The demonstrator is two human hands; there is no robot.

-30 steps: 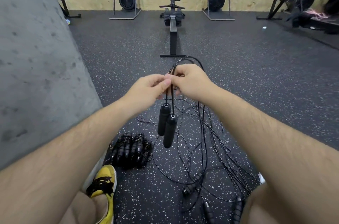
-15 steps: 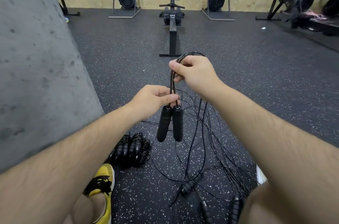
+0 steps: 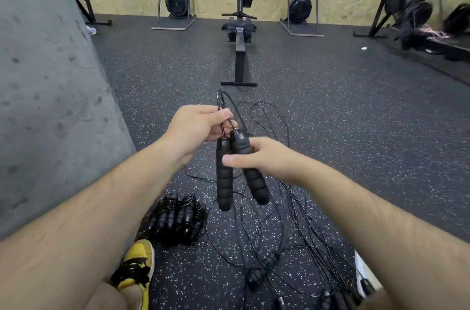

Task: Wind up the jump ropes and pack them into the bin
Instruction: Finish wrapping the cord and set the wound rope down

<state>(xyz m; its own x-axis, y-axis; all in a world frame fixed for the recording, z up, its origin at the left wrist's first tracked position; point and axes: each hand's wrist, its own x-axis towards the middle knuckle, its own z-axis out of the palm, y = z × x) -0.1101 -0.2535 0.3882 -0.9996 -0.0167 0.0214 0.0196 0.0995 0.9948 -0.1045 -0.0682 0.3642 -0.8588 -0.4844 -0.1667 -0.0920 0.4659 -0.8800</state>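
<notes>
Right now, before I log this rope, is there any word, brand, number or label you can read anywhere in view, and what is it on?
None can be read in this view.
The foam handles: plain black, no print shows.
The rowing machines at the wall: any marking is too small to read.
The yellow shoe: black pattern, no letters.
The wound ropes on the floor: nothing shows.

**Item 1.** Jump rope: black, thin cable, two ribbed foam handles side by side, tips hanging down and slightly splayed. Your left grip pinches the cable just above the handles; your right grip holds both handles.

**Item 2.** Wound bundle: several black ropes coiled tight, lying on the floor.

**Item 3.** Loose ropes: tangled black cables with handles, spread across the floor.
</notes>
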